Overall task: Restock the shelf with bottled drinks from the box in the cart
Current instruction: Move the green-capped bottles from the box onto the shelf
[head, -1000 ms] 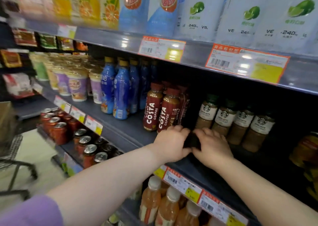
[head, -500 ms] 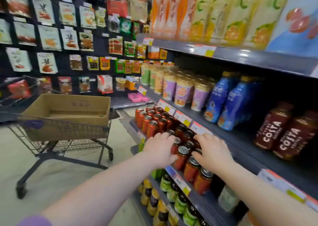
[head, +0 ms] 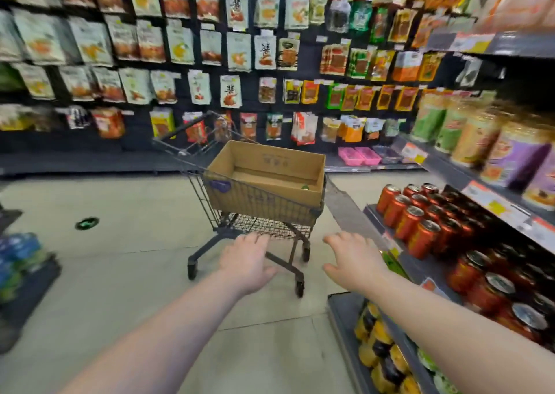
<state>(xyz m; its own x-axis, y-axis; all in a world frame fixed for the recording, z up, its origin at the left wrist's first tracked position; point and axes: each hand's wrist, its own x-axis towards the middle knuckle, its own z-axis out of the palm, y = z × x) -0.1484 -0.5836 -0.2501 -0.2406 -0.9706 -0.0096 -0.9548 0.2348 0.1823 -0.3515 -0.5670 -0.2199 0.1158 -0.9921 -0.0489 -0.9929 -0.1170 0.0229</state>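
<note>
Both hands have left the shelf [head: 432, 263] and now reach toward the cart [head: 255, 213]. Left hand [head: 247, 260] and right hand [head: 354, 258] hover spread, holding nothing, short of the box [head: 264, 180].

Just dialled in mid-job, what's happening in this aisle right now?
A person is restocking drinks. The left hand and right hand are stretched out, open and empty, toward the brown cardboard box in the dark wire shopping cart, touching neither. The box looks nearly empty; one green cap shows near its right corner. Red cans stand in rows at right.
</note>
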